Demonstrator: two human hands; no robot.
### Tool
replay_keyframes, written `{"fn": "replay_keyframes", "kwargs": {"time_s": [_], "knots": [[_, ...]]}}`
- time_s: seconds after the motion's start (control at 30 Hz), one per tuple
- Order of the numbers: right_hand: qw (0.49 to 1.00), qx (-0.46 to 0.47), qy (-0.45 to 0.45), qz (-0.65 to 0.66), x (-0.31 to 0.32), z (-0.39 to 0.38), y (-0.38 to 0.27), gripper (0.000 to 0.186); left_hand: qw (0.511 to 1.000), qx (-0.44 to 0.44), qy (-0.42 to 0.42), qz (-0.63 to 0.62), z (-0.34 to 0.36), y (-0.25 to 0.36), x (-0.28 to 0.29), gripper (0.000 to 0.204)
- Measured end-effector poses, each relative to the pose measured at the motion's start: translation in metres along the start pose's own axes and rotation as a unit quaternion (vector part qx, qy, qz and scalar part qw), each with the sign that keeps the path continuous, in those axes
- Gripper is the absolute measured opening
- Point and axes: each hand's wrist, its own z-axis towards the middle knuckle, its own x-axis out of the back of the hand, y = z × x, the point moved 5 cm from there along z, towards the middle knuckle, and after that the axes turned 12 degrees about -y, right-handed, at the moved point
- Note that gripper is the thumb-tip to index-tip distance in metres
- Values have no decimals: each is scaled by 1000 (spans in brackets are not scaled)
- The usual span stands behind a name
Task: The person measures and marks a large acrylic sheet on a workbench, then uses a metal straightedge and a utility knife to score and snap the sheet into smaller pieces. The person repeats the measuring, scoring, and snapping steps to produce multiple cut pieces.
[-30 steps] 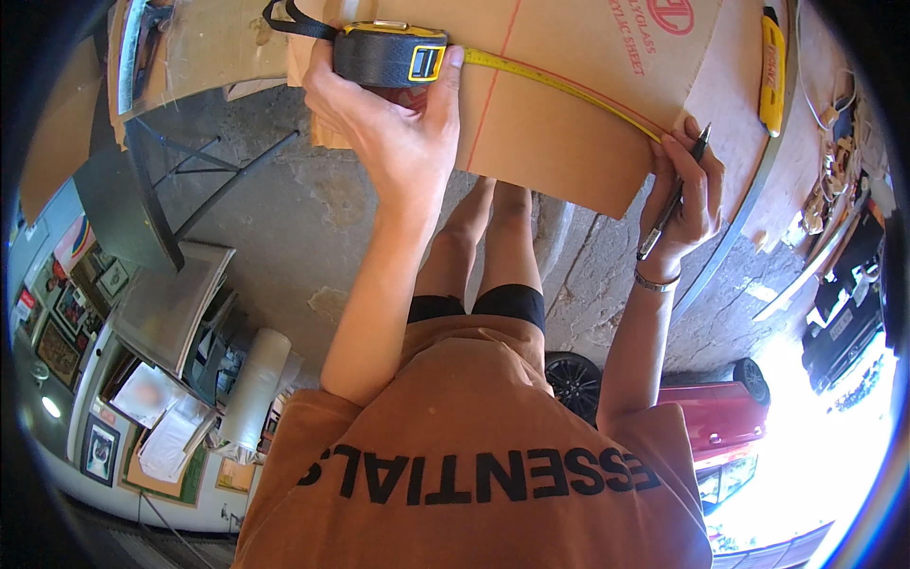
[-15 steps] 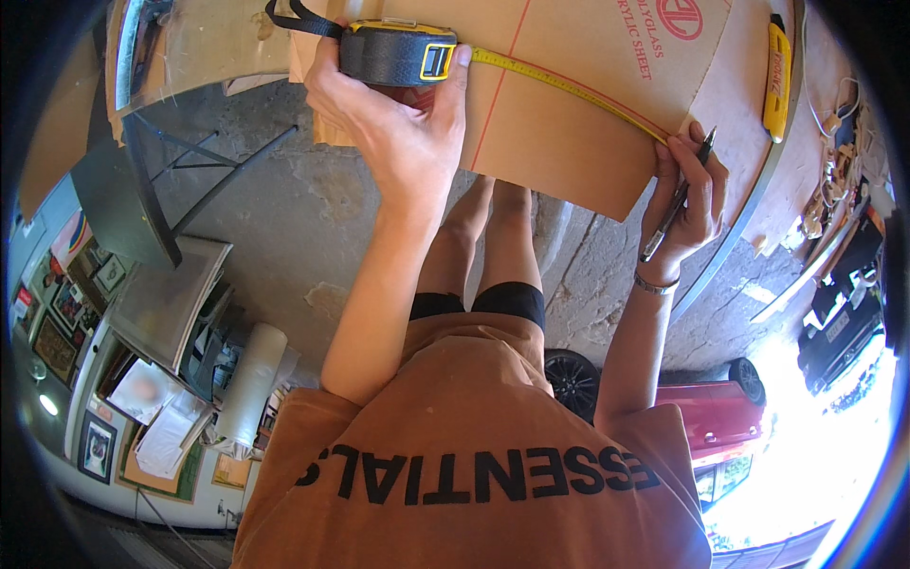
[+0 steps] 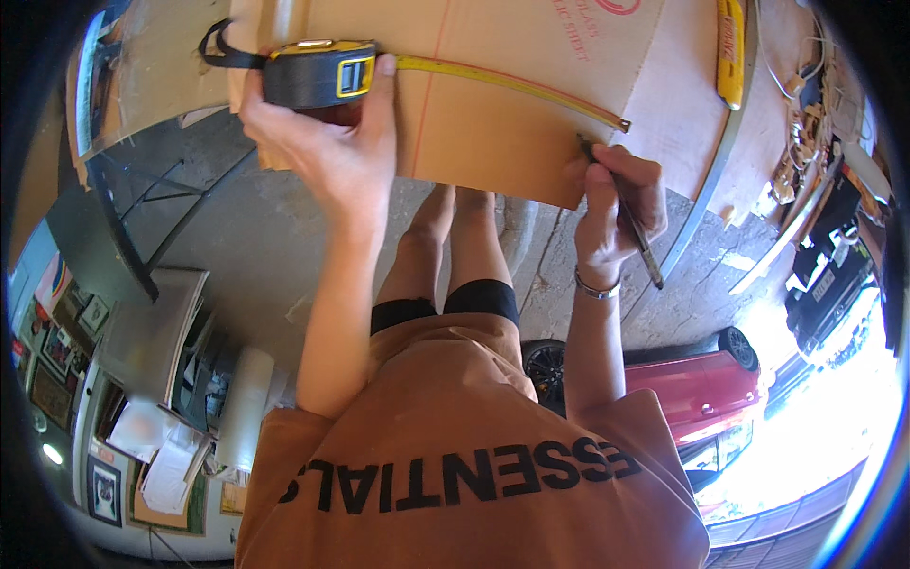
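Observation:
My left hand [image 3: 327,156] is wrapped round a black and yellow tape measure [image 3: 308,78] with a black strap. Its yellow blade [image 3: 512,82] runs out to the right across an acrylic sheet [image 3: 493,133] covered in brown paper with red lines and print. The blade's metal hook lies by the sheet's right edge. Just below the hook, my right hand [image 3: 618,204] grips a dark pen [image 3: 630,223], its tip pointing up and left close to the paper. I cannot tell whether the tip touches.
A yellow utility knife [image 3: 731,57] lies on the wooden tabletop [image 3: 687,104] at the right, near its metal edge strip [image 3: 706,190]. Scraps and cables are beyond. A red car [image 3: 678,389] stands behind at lower right; a wrapped roll [image 3: 242,408] and framed pictures fill the left.
My right hand has let go of the tape's end and turned the pen so its tip points at the sheet. The view has shifted, so the bench things appear further left.

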Motion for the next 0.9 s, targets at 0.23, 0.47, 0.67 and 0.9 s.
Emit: {"fn": "replay_keyframes", "kwargs": {"time_s": [0.23, 0.47, 0.67, 0.9], "knots": [[1000, 7, -11, -19, -12, 25, -11, 9, 997, 2, -25, -73, 1, -8, -3, 96], [1000, -27, 6, -11, -11, 25, -10, 9, 999, -19, -7, -35, 1, 0, -3, 83], [999, -30, -5, -18, -12, 27, -11, 8, 999, -25, -7, -37, 2, 4, -2, 83], [999, -11, -2, -34, -13, 28, -10, 9, 998, -41, 3, -37, 2, 0, -3, 83]]}}
